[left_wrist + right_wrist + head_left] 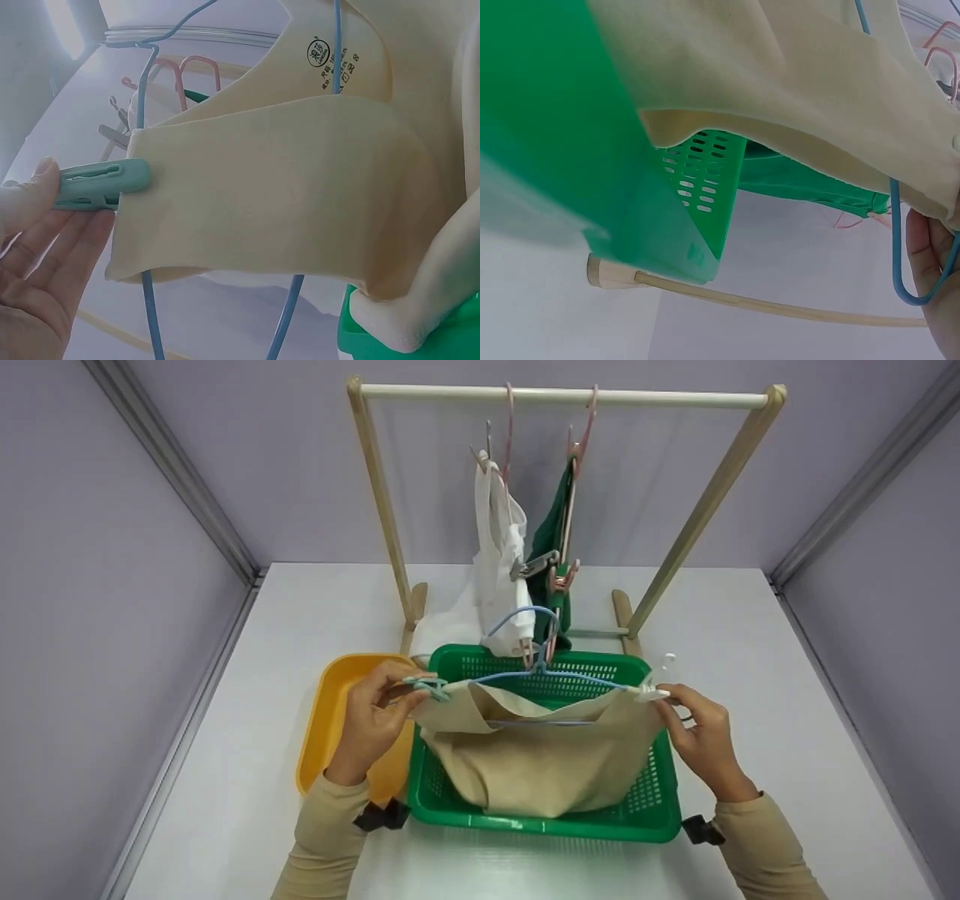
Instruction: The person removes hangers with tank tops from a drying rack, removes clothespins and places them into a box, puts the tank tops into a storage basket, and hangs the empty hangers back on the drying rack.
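A beige garment (pixel 547 769) is draped on a blue hanger (pixel 585 678) over the green basket (pixel 540 826), its printed label visible in the left wrist view. My left hand (pixel 367 727) pinches a teal clothespin (pixel 101 180), whose jaws bite the folded left shoulder of the garment. At the opposite shoulder, my right hand (pixel 701 731) pinches a whitish clothespin (pixel 649 694). That clothespin is mostly outside the right wrist view, where fingers (pixel 924 251) lie beside the hanger's end and the cloth. The hanger's hook points up and away from me.
Behind the basket stands a rack with a white rail (pixel 675 397) and wooden legs. A white garment (pixel 499 540) and a dark green one (pixel 555 525) hang there from pink hangers, with clips on them. A yellow tray (pixel 319 735) sits left of the basket, partly under my left hand.
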Available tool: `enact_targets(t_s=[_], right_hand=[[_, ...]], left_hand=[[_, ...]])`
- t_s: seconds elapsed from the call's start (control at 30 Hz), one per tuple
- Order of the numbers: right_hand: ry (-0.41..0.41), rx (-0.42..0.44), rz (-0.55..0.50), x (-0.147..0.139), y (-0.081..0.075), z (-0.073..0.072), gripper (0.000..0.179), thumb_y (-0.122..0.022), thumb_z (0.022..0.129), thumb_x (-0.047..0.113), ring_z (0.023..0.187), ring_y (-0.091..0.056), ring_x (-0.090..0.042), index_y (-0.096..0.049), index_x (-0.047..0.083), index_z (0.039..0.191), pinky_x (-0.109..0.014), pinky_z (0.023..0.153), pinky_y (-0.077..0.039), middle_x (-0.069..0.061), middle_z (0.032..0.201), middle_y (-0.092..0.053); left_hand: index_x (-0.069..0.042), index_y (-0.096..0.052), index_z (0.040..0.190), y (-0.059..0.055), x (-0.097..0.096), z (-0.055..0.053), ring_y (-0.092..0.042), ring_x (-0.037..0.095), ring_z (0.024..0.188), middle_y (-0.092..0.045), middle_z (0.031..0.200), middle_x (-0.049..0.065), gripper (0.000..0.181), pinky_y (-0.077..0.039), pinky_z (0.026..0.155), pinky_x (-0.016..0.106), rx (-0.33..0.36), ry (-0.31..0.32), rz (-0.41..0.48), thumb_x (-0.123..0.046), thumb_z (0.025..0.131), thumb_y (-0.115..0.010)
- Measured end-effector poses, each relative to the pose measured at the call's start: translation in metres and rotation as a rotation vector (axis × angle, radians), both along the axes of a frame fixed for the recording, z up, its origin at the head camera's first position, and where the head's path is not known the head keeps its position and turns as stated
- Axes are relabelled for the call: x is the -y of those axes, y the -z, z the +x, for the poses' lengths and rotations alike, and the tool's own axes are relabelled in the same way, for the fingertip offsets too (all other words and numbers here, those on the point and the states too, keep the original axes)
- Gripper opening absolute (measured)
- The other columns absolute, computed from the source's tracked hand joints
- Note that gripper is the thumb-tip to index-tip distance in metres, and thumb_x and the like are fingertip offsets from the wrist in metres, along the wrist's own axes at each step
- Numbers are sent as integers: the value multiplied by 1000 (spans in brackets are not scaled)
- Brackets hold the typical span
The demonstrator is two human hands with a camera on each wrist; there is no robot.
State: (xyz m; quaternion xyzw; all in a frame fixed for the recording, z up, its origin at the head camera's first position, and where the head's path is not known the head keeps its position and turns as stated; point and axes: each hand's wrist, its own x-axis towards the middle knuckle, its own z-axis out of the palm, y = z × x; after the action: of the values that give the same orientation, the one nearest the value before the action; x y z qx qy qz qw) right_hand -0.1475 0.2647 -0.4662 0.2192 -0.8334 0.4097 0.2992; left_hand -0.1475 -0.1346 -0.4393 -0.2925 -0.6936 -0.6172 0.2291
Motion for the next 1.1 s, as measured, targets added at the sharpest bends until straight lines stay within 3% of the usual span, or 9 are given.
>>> enact_targets(t_s=[0.13, 0.3, 0.47, 0.6, 0.9, 1.1], right_hand=[[14, -33, 14, 0, 1, 0, 24, -67, 74, -21, 95, -53, 25, -68, -6, 93, 0, 75, -48, -22, 86, -71], [29, -44, 25, -1, 1, 0, 25, -68, 73, -20, 94, -53, 25, -69, -5, 94, 0, 72, -48, -20, 86, -72], [24, -38, 23, -1, 1, 0, 26, -67, 73, -21, 95, -52, 26, -69, -6, 94, 1, 74, -47, -20, 86, -72], [12, -47, 13, -2, 1, 1, 25, -67, 74, -21, 95, -54, 24, -69, -6, 94, 1, 76, -48, -21, 86, -72], [2, -30, 5, -3, 4, 1, 27, -66, 73, -22, 95, -54, 24, -68, -6, 94, 1, 77, -47, -22, 87, -71], [10, -31, 1, -3, 3, 1, 25, -67, 74, -21, 94, -55, 23, -69, -5, 94, 0, 71, -49, -22, 86, -71]], left_hand=[[10, -58, 92, -2, 2, 1, -68, 5, 96, -67, 95, 6, 18, -58, 84, 20, -10, -18, 6, 19, 78, -65], [12, -56, 91, -4, 7, 2, -67, 0, 93, -66, 93, 1, 14, -57, 83, 17, 26, -77, 16, 15, 81, -65], [14, -54, 91, -6, 15, 2, -66, 1, 90, -60, 95, -15, 20, -57, 84, 16, 52, -123, 42, -1, 87, -66], [16, -52, 98, -8, 20, 0, -65, 3, 94, -59, 99, -13, 25, -56, 86, 16, 73, -146, 62, -2, 88, -66], [10, -48, 114, -7, 24, -4, -62, 3, 98, -57, 102, -6, 35, -55, 87, 16, 283, -300, 139, 5, 84, -67], [9, -48, 115, -5, 25, -6, -61, 3, 100, -56, 103, -7, 37, -55, 87, 15, 303, -284, 151, 1, 86, -68]])
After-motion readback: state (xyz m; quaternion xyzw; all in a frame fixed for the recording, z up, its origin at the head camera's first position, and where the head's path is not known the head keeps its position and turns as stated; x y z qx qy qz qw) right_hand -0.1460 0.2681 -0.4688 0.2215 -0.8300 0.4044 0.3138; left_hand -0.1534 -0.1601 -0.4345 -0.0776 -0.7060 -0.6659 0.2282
